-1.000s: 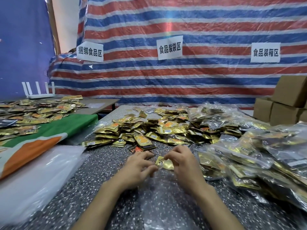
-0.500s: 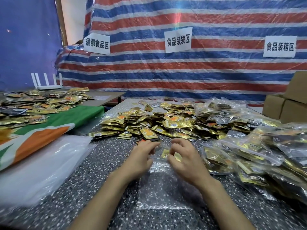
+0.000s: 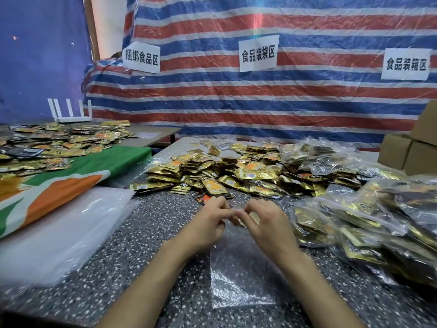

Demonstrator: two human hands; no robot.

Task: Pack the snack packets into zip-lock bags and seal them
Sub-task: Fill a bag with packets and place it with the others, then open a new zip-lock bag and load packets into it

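L hand (image 3: 208, 221) & R hand (image 3: 267, 221) are together, fingertips almost meeting, both pinching the mouth edge of 1 clear zip-lock bag (image 3: 238, 268). The bag lies flat on the speckled table (image 3: 142, 233). Its long axis runs from the hands back twd the body, mouth at the far end, equally near both. Poss. 1 gold packet inside by the mouth; too blurred to be sure. Loose snack packets (image 3: 236, 174) are heaped just beyond the hands, too many to count. Filled bags (image 3: 354, 221) sit R of R hand, several.
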